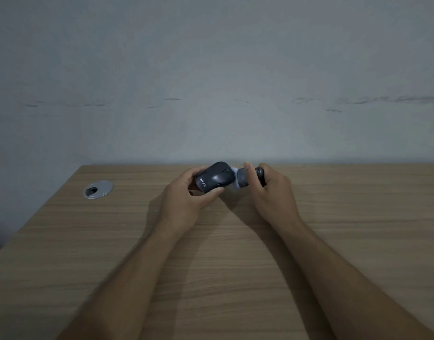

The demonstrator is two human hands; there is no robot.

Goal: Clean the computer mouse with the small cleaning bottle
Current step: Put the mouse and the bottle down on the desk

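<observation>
Now wiping: left hand [186, 195] fingers curl round the black wireless mouse [216, 177], lifted off worktop [113, 241]. Right hand [267, 190] fingers closed on small cleaning bottle [247, 179], pale tip touching mouse front. Keep light pressure, short strokes, w/ mouse steady.

One text can be read: pale letters that appear to spell "WISE" are printed on the rear end of the dark computer mouse [216, 177]. The letters are seen turned sideways and partly upside down. No other text, number or sign can be read.
</observation>
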